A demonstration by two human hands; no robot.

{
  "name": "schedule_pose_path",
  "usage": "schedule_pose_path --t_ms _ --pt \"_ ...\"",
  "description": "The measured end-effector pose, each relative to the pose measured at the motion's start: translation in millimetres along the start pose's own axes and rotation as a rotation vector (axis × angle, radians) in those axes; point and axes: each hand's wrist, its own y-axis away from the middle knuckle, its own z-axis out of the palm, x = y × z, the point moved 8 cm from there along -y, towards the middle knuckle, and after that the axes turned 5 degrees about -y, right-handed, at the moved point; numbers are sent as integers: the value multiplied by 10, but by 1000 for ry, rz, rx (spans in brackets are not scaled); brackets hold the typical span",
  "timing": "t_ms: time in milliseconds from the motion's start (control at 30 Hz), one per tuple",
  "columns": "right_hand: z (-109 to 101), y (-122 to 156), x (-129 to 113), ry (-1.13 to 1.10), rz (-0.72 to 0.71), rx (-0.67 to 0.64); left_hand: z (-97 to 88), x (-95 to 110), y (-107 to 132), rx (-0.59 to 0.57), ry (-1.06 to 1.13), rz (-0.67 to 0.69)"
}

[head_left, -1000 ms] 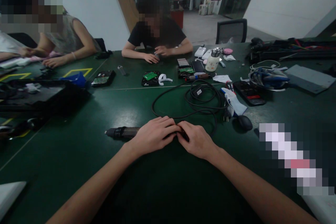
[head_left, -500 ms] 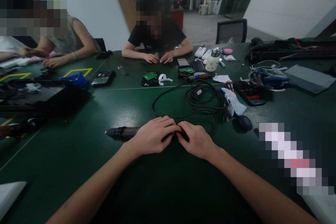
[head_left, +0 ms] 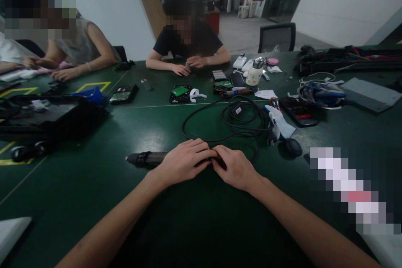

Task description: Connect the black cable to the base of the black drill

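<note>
Green desk [head_left: 94,184] shared with people seated across. On it an electric screwdriver [head_left: 146,158] lies flat; its nose pokes out to the left of the left grip [head_left: 185,161], which is clenched over the body. The right grip [head_left: 235,167], touching the left, pinches the tool's rear end. Just beyond both grips the black cable [head_left: 241,119] lies in loose coils, its plug [head_left: 270,137] beyond the right grip. Risk, as I judge it: lifting the tool could drag the coils into a snag, or the round body could roll out from under the fingers. No brand or writing is legible.
</note>
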Motion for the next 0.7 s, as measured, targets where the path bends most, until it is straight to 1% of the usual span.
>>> schedule_pose_path --t_ms 133,233,400,533,700 --pt "-8 -2 -7 3 -6 2 15 6 3 -15 17 6" --pt "-8 -4 -13 -8 -11 -2 2 -2 3 6 -12 2" --pt "-11 -7 -13 12 -11 6 13 1 4 10 -8 22" --pt "-5 -6 -4 5 -3 2 45 -29 0 18 -63 -2" --pt "12 0 6 0 -6 2 71 -32 14 39 -113 11"
